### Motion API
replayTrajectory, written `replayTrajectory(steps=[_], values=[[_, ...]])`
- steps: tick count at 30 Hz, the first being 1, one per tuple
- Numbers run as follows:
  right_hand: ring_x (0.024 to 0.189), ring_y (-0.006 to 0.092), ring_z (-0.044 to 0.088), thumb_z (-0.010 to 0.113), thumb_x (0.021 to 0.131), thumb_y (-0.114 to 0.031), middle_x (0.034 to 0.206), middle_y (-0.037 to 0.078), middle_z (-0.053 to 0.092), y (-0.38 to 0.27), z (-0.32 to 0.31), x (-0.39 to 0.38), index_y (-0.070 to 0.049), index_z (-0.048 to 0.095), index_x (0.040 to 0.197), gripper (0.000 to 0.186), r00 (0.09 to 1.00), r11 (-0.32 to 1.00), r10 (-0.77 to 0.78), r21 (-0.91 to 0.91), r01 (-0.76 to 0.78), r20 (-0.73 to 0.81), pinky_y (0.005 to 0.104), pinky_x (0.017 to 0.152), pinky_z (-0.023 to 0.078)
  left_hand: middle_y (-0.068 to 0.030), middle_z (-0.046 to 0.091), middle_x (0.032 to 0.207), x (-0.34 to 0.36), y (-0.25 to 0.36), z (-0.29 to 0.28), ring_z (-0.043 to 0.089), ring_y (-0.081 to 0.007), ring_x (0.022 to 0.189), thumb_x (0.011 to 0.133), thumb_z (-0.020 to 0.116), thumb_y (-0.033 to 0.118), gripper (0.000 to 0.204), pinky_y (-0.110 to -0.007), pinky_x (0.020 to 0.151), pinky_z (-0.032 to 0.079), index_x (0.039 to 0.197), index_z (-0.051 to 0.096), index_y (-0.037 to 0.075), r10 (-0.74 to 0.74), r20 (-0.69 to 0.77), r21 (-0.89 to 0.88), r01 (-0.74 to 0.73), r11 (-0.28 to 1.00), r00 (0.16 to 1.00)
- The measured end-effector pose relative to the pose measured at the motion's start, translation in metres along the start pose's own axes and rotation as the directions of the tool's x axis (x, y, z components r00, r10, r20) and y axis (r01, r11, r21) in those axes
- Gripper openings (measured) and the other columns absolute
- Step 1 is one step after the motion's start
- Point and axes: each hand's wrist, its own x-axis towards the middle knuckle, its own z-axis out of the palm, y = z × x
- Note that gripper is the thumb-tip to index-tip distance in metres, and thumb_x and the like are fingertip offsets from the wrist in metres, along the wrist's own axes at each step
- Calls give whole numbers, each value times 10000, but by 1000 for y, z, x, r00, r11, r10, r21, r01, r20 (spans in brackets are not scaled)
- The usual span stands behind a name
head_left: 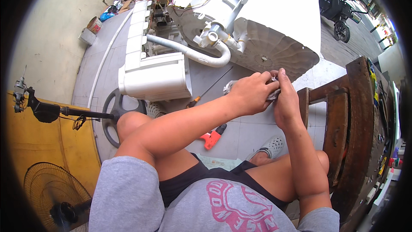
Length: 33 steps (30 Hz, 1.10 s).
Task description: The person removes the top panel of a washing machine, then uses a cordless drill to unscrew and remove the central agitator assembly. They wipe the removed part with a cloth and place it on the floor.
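A crumpled greyish-white rag is bunched between my hands, and part of it sticks out to the left of them. My left hand is closed over the rag with its fingers curled. Against it, my right hand presses the rag from the right, its fingers pointing up. Just beyond them lies a white washing machine on its side. Its ribbed underside, drain valve, corrugated grey hose and loose wires are exposed. A long screwdriver and an orange power drill lie on the floor, partly behind my left forearm.
A white panel housing stands left of the machine. Further left are a pole on a round black base and a fan. A dark wooden bench stands close at my right. A parked vehicle is beyond.
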Motion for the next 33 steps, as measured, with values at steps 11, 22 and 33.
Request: replayTrajectory(steps=[11,22,33], values=[[1128,340,586,472,1134,-265,1188,192,580,8,-14,19,18,653,1249,355,553,433,-703,-347,832,448,412,1030,459,-155,747,1083,-1,-20,-24,762,-300,957,1067,581,285,327,-483,884,638,1256,651,27,-15,611,-605,455,-654,791],[964,235,632,720,1022,-339,1080,123,652,-127,-66,149,-25,685,1170,349,221,-133,-892,-697,704,394,369,888,521,-90,686,1030,-16,-119,142,705,-204,844,1036,710,197,307,-398,751,622,1208,637,-47,-708,639,-646,709,-281,301],[1124,435,608,631,1051,-343,1155,212,644,-60,-56,325,-47,652,1151,313,638,-178,-597,-856,485,486,515,1022,471,-52,651,1287,67,-231,264,617,-297,1166,809,742,204,425,-467,892,471,1234,761,203,-94,-458,275,242,931,884]])
